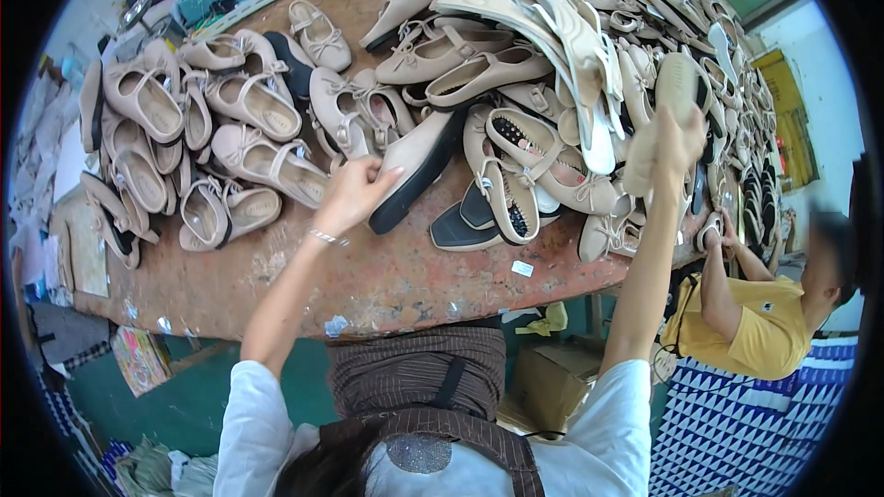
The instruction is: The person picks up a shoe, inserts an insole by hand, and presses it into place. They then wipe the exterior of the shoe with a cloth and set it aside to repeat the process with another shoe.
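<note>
Holding beige leather-look flat shoe (416, 163) in L hand (353, 193), oblong beige insole (678, 81) in R hand (679, 142); pinch lightly w/o creasing.

Beige dark-soled shoe (416, 154), tilted, hand-held beige insole (677, 82)

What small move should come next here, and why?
Probably bring the beige insole-shaped piece in the right hand toward the dark-soled beige shoe: the left hand holds that shoe by one end, and the two are apart.
</note>
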The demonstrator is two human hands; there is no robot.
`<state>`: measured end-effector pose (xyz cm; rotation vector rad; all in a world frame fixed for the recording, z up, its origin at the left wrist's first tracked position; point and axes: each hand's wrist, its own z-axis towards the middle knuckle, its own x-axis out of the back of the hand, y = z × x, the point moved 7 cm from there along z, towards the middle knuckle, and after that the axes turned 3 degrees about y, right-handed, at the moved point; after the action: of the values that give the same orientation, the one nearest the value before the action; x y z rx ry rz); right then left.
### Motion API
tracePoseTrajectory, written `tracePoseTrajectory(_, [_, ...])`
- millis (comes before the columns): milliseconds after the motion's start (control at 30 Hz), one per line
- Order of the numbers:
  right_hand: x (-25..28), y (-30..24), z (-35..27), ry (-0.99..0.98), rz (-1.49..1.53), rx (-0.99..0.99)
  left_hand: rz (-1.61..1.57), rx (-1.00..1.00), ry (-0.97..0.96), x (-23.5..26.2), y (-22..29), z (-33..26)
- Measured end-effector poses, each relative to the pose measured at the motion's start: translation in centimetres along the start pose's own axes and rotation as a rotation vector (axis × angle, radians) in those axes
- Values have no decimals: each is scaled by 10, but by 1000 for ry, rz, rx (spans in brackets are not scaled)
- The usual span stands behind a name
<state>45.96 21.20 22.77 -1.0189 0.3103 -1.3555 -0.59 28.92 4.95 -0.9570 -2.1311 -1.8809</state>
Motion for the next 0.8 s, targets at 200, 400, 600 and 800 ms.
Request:
tracePoseTrajectory(200, [56, -51, -81, -396, 506, -257, -63, -369, 155, -10, 37, -81])
tracePoseTrajectory(400, [-1, -60, -244, -970, 538, -543, 509, -569, 58, 15, -14, -197])
tracePoseTrajectory(600, [-39, -96, -342, -1275, 106, 242, 494, -396, 243, 26, -58, -223])
tracePoseTrajectory(800, [-22, -122, -385, -1158, -125, 816, 317, -127, 774, 57, -84, -245])
